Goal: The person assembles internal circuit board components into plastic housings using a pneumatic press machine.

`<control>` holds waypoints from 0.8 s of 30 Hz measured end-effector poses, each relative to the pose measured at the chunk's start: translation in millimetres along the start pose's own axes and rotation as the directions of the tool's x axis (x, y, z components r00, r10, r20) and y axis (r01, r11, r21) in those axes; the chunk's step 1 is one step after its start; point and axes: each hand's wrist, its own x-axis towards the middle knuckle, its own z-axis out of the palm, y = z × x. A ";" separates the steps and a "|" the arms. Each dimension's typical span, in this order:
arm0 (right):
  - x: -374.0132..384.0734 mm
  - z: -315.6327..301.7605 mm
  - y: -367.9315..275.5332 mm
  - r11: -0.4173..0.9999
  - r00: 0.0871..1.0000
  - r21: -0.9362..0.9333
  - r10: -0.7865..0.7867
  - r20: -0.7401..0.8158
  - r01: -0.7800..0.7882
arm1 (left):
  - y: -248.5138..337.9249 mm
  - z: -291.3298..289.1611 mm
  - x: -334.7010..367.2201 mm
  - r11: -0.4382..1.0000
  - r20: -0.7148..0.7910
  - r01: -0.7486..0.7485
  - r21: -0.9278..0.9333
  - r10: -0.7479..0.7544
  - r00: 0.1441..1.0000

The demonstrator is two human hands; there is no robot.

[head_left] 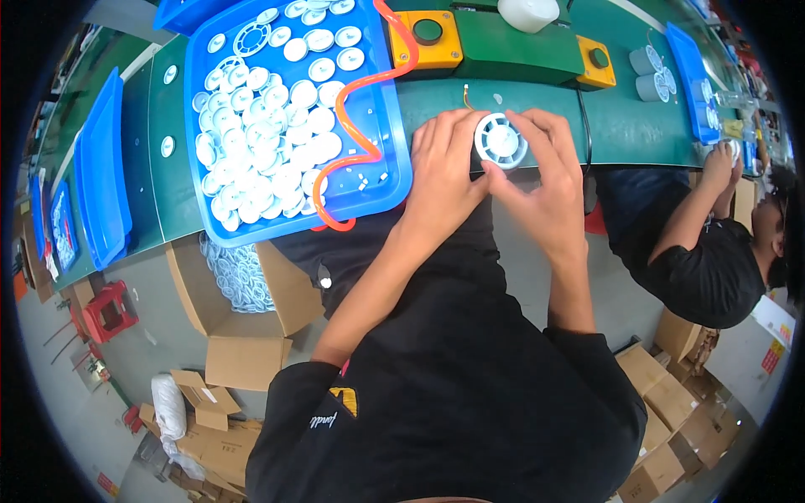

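Observation:
A white round plastic part (501,141) with a spoked, slotted face and a central hub is held at the near edge of the green table. My left hand (444,168) grips its left side, the fingers folded together behind the rim. On the other side, my right hand (549,189) curves its thumb and index finger against the right rim. To the left is a blue tray (397,159) heaped with white round discs (260,126). One larger spoked ring (251,38) lies among them. A small wire with a connector (467,96) shows just beyond my left hand.
An orange coiled tube (411,52) hangs across the tray. Beyond my hands stands a green machine (520,50) with yellow button boxes (428,33). White cups (652,86) stand at right, near a co-worker (704,260). Below the table, a carton (193,289) holds pale rings.

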 end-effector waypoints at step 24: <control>-9.3 18.8 -15.2 0.855 0.915 0.335 0.399 0.065 -0.396 | 31.5 -0.1 -15.3 0.989 -0.060 0.144 -0.030 -0.145 0.988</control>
